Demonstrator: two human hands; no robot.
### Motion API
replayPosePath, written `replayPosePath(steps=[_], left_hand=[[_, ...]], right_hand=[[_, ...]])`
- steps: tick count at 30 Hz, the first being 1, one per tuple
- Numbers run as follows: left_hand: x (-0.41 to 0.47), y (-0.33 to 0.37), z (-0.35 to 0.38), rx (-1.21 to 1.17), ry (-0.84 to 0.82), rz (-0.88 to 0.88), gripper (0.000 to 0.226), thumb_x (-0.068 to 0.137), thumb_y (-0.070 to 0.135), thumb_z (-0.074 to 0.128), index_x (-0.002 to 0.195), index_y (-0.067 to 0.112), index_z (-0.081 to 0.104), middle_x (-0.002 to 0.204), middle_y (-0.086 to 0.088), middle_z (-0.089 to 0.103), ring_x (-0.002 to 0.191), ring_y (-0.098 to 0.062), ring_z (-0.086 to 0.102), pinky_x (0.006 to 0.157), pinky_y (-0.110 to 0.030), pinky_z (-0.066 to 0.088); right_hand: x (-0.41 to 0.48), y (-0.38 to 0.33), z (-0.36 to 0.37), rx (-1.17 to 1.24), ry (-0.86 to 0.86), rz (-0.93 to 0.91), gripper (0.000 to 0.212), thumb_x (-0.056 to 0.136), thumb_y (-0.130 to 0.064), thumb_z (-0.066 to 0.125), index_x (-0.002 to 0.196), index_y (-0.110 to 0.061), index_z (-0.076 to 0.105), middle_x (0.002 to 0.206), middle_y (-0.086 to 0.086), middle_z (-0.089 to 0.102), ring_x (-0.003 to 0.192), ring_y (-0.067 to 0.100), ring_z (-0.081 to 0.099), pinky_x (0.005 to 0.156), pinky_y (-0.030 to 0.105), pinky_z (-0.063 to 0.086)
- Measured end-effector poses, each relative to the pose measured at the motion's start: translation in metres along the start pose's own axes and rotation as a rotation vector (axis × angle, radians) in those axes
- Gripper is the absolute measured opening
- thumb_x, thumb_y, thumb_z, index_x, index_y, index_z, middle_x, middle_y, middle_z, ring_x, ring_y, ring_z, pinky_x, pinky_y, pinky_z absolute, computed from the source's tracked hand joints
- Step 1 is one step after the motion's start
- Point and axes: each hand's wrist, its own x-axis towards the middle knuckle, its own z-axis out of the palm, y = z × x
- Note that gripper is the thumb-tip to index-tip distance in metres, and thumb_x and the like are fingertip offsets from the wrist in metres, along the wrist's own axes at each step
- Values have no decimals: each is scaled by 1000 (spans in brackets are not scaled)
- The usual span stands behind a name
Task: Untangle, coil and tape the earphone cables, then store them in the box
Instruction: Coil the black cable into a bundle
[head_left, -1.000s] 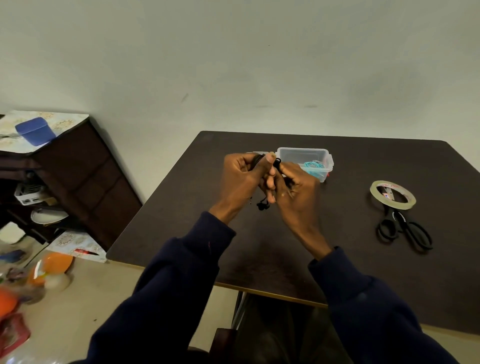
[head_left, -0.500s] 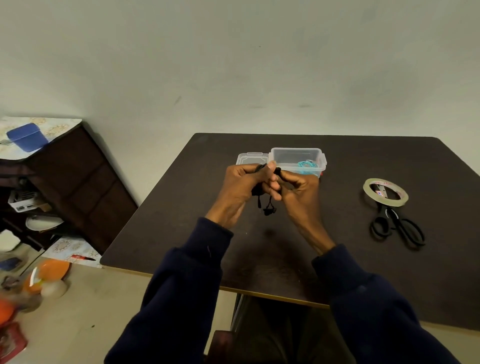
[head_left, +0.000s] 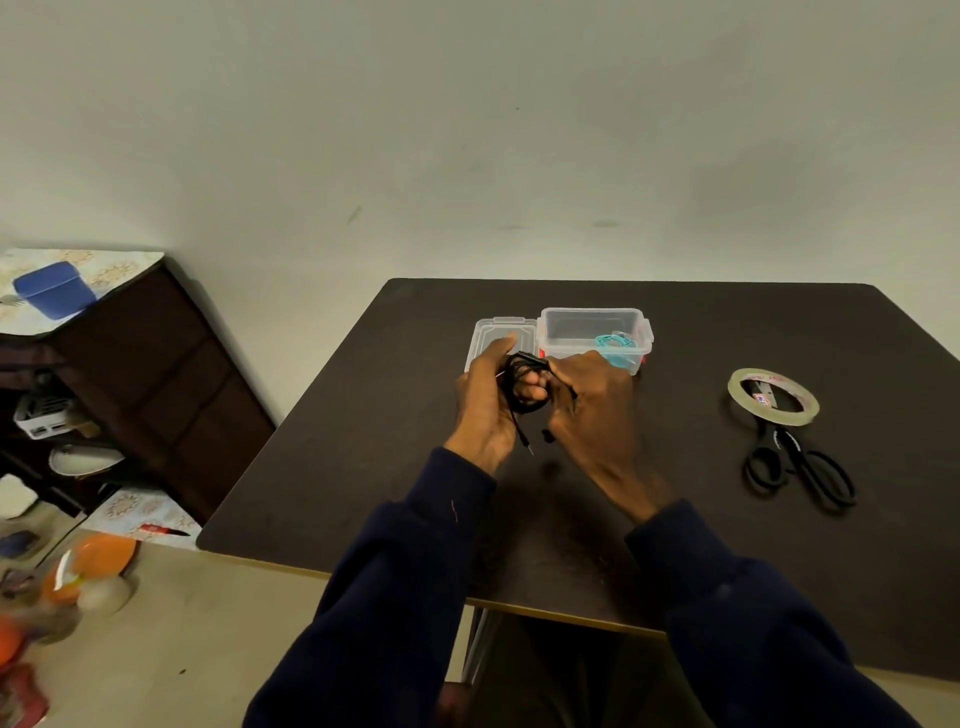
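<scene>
A black earphone cable (head_left: 522, 387) is bunched in loops between my two hands above the dark table (head_left: 363, 415). My left hand (head_left: 485, 402) grips the coil, with the thumb up over it. My right hand (head_left: 589, 402) pinches the strands on the coil's right side. The jack end (head_left: 527, 447) hangs down below my left hand. Just behind my hands stands a clear plastic box (head_left: 563, 332) with a turquoise earphone coil (head_left: 615, 343) inside. Its lid (head_left: 491, 332) lies open to the left. A tape roll (head_left: 774, 397) and black scissors (head_left: 800, 465) lie to the right.
A dark wooden cabinet (head_left: 171, 374) stands left of the table, with a blue container (head_left: 52, 288) on top. Orange and white objects (head_left: 88, 569) sit on the pale floor at lower left. The wall runs behind the table's far edge.
My hands have lowered slightly and drawn a little apart. The cable now shows as a fuller looped bundle, with the jack end hanging free below.
</scene>
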Motion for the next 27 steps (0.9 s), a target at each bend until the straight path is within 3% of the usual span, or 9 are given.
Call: replayPosePath(steps=[4, 8, 10, 13, 15, 17, 21, 24, 27], left_hand=[[-1, 0, -2, 26, -79, 58, 28, 99, 23, 61, 84, -1, 66, 61, -9, 65, 50, -15, 62, 51, -23, 57], [1, -1, -19, 79, -256, 66, 31, 103, 29, 54, 105, 3, 72, 95, -11, 75, 88, -19, 71, 89, -35, 56], [2, -1, -29, 64, -270, 44, 32, 103, 32, 53, 104, 9, 75, 97, -6, 76, 93, -17, 69, 94, -36, 49], [4, 7, -30, 158, -276, 14, 48, 97, 53, 53, 108, 13, 78, 102, -10, 73, 101, -22, 62, 94, -37, 43], [3, 19, -27, 303, -248, 40, 66, 87, 68, 58, 116, 11, 74, 106, -14, 73, 99, -22, 61, 90, -34, 45], [3, 31, -25, 467, -179, 85, 77, 74, 72, 70, 109, 4, 74, 97, -13, 73, 88, -19, 59, 79, -29, 47], [7, 49, -28, 849, -228, 216, 51, 80, 54, 77, 86, 3, 79, 87, -18, 74, 72, -15, 48, 56, -17, 38], [11, 59, -33, 913, -339, 210, 34, 86, 36, 78, 86, 1, 79, 74, -18, 68, 56, -9, 35, 48, -18, 30], [12, 64, -37, 896, -426, 164, 31, 88, 30, 74, 94, 0, 79, 92, -24, 74, 58, -8, 39, 49, -17, 32]], right_hand=[[2, 3, -1, 63, -5, 62, 15, 86, 2, 60, 84, 1, 75, 76, 12, 72, 69, 29, 65, 65, 46, 57], [18, 6, -15, 94, -54, 81, 17, 88, -1, 61, 79, -3, 76, 74, 7, 74, 67, 23, 65, 66, 40, 53], [28, 1, -19, 86, -124, 45, 23, 90, -9, 57, 78, -5, 76, 72, 3, 74, 61, 17, 62, 59, 31, 47], [35, 0, -20, 88, -197, 56, 28, 91, -17, 55, 77, -8, 77, 68, -1, 72, 55, 11, 56, 57, 24, 39], [35, 4, -18, 49, -224, 78, 24, 93, -15, 59, 83, -8, 79, 73, 3, 75, 60, 15, 61, 59, 29, 45], [34, 6, -17, 26, -257, 103, 19, 93, -9, 62, 88, -10, 80, 78, 3, 76, 65, 15, 65, 64, 27, 49], [34, 5, -16, -14, -330, 93, 23, 91, -4, 60, 95, -11, 81, 84, 5, 77, 68, 15, 65, 69, 21, 47], [33, 5, -14, -23, -373, 91, 19, 92, -8, 64, 96, -13, 81, 88, 6, 78, 70, 15, 66, 69, 24, 51], [29, 2, -14, 22, -369, 80, 18, 94, -10, 65, 104, -13, 80, 95, 5, 79, 80, 18, 71, 77, 31, 58]])
